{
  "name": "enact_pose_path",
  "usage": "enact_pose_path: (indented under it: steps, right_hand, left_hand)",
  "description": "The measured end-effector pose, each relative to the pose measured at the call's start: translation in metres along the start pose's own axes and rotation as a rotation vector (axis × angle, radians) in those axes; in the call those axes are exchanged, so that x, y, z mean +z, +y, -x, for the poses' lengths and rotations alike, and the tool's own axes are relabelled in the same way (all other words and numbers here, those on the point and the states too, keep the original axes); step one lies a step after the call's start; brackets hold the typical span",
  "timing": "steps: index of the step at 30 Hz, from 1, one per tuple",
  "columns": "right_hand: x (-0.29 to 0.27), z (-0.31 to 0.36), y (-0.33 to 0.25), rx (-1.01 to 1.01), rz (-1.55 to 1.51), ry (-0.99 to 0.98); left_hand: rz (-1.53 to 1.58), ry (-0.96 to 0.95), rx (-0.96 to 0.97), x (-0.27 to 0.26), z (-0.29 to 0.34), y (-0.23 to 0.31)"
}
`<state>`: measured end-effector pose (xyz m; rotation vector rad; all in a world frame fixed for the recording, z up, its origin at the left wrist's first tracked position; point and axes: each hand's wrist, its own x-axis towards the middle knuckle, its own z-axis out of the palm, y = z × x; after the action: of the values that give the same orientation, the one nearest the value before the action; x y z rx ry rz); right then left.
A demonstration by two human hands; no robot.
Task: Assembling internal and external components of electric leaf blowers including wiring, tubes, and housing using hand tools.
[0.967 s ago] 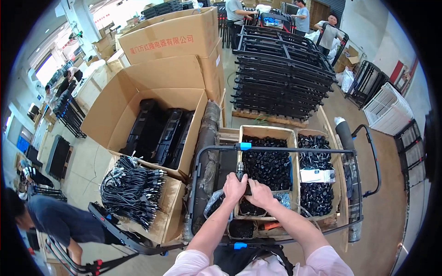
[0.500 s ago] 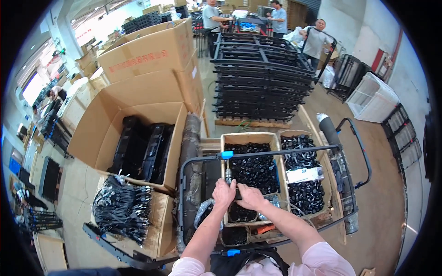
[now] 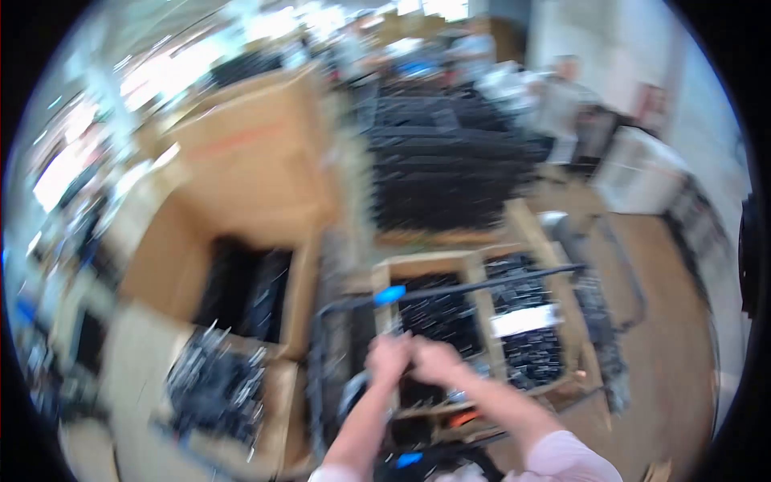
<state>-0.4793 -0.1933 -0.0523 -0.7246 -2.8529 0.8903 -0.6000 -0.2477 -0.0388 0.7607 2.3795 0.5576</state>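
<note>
Motion smears the picture. My left hand (image 3: pixel 389 358) and my right hand (image 3: pixel 434 361) are close together, both closed. Between them is a dark power driver, barely visible now; half a second ago its silver nose showed past my left hand, pointing away from me. A black tubular frame (image 3: pixel 490 281) lies across the bins around my hands, with a blue clip (image 3: pixel 390 296) on its far rail and another blue clip (image 3: pixel 409 459) on the near side. Under and beyond my hands is a bin of small black parts (image 3: pixel 438 309).
On the right, a second bin (image 3: pixel 526 357) holds black parts and a white strip (image 3: pixel 524 320). To the left are an open carton (image 3: pixel 165 249) with black pieces and a pile of dark cables (image 3: pixel 213 386). Stacked black frames (image 3: pixel 446 173) stand ahead; blurred people are behind them.
My view has shifted and blurred, so the stack and bins sit lower in the picture. My hands keep nearly the same closed pose, side by side, slightly lower in view.
</note>
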Motion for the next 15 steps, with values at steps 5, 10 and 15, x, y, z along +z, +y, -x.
enact_pose_path:
  steps: [5,10,15]
  right_hand:
    - [0.021,-0.031,-0.008,-0.127,0.090,0.047]
    - [0.023,-0.036,-0.007,-0.069,0.098,-0.043]
    - [0.024,-0.038,-0.001,-0.078,0.044,-0.024]
  left_hand:
    - [0.044,0.325,0.025,0.000,-0.033,-0.071]
    - [0.062,0.301,0.007,0.000,-0.038,-0.073]
    - [0.049,0.319,-0.005,0.001,-0.042,-0.069]
